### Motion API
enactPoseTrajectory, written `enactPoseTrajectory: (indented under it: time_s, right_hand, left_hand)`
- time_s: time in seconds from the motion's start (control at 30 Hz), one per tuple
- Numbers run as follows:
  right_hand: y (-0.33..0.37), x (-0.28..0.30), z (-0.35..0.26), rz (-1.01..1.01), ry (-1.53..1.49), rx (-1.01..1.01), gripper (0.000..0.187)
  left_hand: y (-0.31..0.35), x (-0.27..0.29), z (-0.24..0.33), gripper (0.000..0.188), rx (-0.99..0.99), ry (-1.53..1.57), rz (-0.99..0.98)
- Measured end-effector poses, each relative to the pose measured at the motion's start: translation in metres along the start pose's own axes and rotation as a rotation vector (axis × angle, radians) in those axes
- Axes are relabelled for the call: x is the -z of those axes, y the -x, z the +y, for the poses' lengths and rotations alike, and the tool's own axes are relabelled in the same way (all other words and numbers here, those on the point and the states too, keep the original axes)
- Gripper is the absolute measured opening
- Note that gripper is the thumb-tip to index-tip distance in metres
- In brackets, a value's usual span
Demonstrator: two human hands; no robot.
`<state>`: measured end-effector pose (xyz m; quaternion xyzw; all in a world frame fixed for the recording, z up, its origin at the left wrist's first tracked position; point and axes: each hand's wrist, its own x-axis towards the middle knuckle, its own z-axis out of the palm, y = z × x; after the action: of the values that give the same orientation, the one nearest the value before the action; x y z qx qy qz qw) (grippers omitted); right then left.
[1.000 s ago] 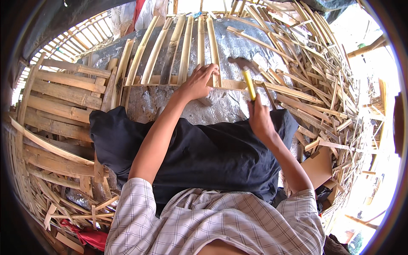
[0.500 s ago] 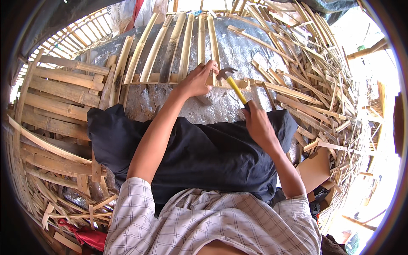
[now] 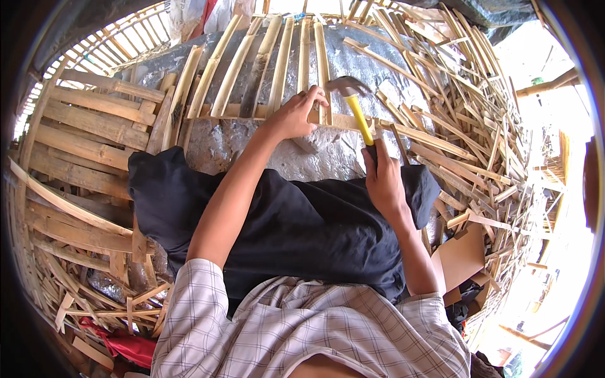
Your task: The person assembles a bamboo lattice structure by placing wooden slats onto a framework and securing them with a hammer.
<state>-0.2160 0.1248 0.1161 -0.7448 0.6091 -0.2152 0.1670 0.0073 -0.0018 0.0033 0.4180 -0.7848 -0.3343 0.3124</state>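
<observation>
A: What's being worked with?
B: A claw hammer (image 3: 360, 118) with a dark metal head and a smooth yellow shaft, just right of the left hand (image 3: 293, 118). The right hand (image 3: 384, 181) is closed around its black grip.

A: And the left?
B: Its fingers bend over the rightmost slat (image 3: 322, 60), a long, narrow, pale strip of split bamboo, where it meets a flat wooden crosspiece (image 3: 345, 121). I can't tell whether they pinch anything.

A: What lies around that?
B: More slats (image 3: 279, 69) stand side by side to the left, one streaked dark. Under the crosspiece sits a rough grey block (image 3: 307, 143), on crinkled silvery sheeting (image 3: 214, 148).

A: Further out?
B: Soft black cloth (image 3: 302, 217) drapes the lap. Broad, ridged bamboo boards (image 3: 88, 148) run along the left; thin, splintery sticks (image 3: 469, 126) heap up on the right, near smooth brown cardboard (image 3: 459, 255).
</observation>
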Motion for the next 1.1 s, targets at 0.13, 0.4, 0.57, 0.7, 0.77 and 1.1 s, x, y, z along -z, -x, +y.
enactPoseTrajectory:
  time_s: [0.13, 0.4, 0.57, 0.7, 0.77, 1.1]
  right_hand:
    - [0.018, -0.023, 0.02, 0.048, 0.128, 0.03, 0.022]
    - [0.001, 0.006, 0.001, 0.205, 0.012, 0.015, 0.016]
    - [0.005, 0.0, 0.02, -0.131, 0.147, -0.065, 0.018]
    - [-0.001, 0.01, 0.009, -0.181, 0.127, -0.046, 0.018]
    - [0.001, 0.005, 0.017, -0.184, 0.097, -0.04, 0.017]
    - [-0.022, 0.028, -0.006, -0.005, -0.056, -0.054, 0.017]
  left_hand:
    - [-0.004, -0.005, -0.004, 0.065, -0.023, -0.023, 0.008]
    - [-0.003, 0.003, -0.005, 0.067, -0.024, -0.027, -0.005]
    - [-0.007, 0.007, 0.01, 0.066, 0.072, -0.054, -0.064]
    - [-0.004, 0.014, 0.01, 0.075, 0.099, -0.067, -0.079]
    - [-0.005, 0.015, 0.014, 0.074, 0.103, -0.087, -0.122]
    - [0.004, 0.001, -0.009, 0.08, 0.117, -0.521, -0.09]
